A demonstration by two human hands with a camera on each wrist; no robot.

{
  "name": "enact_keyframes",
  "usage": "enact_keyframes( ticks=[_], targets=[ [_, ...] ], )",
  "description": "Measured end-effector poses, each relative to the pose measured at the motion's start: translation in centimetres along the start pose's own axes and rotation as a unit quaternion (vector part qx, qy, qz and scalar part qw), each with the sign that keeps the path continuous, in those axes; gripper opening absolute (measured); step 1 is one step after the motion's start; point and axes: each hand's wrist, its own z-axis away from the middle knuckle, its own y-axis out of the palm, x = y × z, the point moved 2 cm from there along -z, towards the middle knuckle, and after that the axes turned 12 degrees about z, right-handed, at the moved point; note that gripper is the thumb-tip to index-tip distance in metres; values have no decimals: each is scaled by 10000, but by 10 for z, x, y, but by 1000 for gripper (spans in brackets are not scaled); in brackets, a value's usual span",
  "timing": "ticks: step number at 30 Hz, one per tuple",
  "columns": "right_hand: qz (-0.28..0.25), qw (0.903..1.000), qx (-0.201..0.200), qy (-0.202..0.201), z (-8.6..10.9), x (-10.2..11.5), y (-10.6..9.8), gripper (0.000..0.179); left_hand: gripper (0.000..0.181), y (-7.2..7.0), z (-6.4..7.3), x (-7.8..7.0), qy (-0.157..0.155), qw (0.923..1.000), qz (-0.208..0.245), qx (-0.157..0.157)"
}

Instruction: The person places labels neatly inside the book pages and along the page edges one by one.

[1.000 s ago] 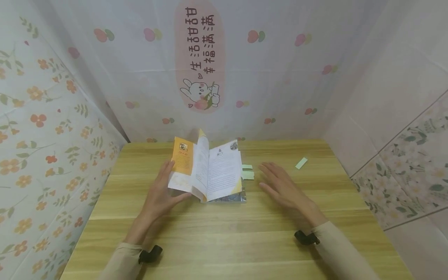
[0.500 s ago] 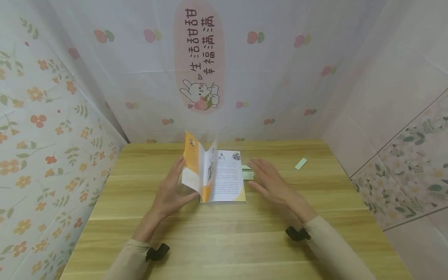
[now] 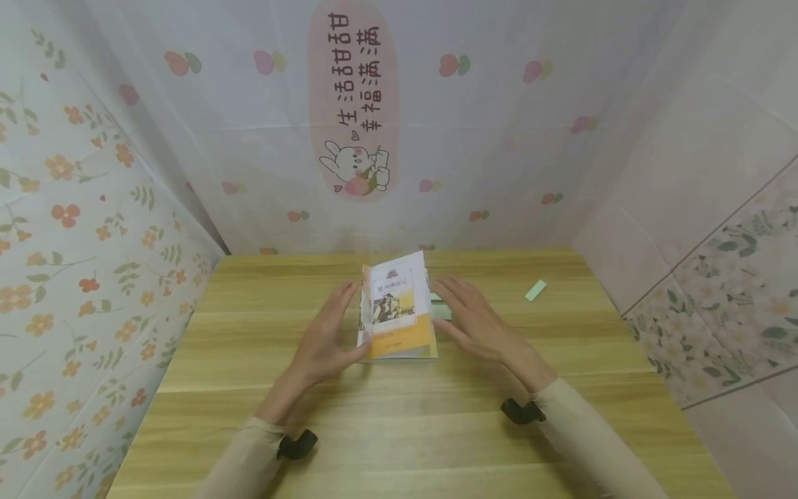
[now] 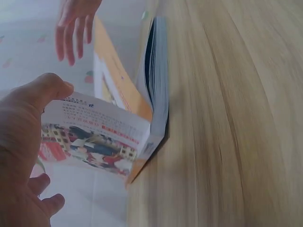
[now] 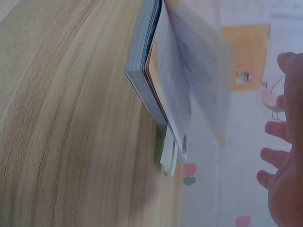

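A paperback book (image 3: pixel 394 305) lies partly open on the table, its printed title page with a yellow-orange lower band facing up. The cover stands raised at the left, its outer side (image 4: pixel 94 142) showing red text and pictures. My left hand (image 3: pixel 327 339) is at that cover, thumb right at its edge and other fingers spread further along it. Pale green page tabs (image 3: pixel 442 312) stick out from the book's right side. My right hand (image 3: pixel 476 322) hovers by them, fingers extended and holding nothing. From the right wrist, a leaf (image 5: pixel 203 71) stands up, blurred.
A loose pale green tab (image 3: pixel 536 290) lies on the wooden table (image 3: pixel 399 430), right of the book. A patterned curtain (image 3: pixel 499 138) hangs behind the table's far edge. Floral cloth (image 3: pixel 81 242) hangs at the left, with patterned panels (image 3: pixel 717 298) at the right.
My left hand has moved right, swinging the cover and front leaves over toward the right; the title page now covers the text page. My right hand has shifted left to the book's edge.
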Motion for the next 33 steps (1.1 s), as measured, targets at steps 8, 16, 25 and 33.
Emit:
enact_keyframes(
  ticks=[8,16,25,33],
  targets=[
    [103,9996,-225,-123,-4,1,2,72,98,21,-6,1,309,9977,-487,369],
    [146,9999,-54,-39,0,-2,6,76,81,41,-7,8,-88,9915,-811,1015],
    [321,9993,120,132,13,-13,13,74,68,53,-3,7,-482,9669,-1286,2151],
    [512,9979,230,308,31,-26,19,70,59,65,-1,7,-475,9586,-1254,2512]
  ],
)
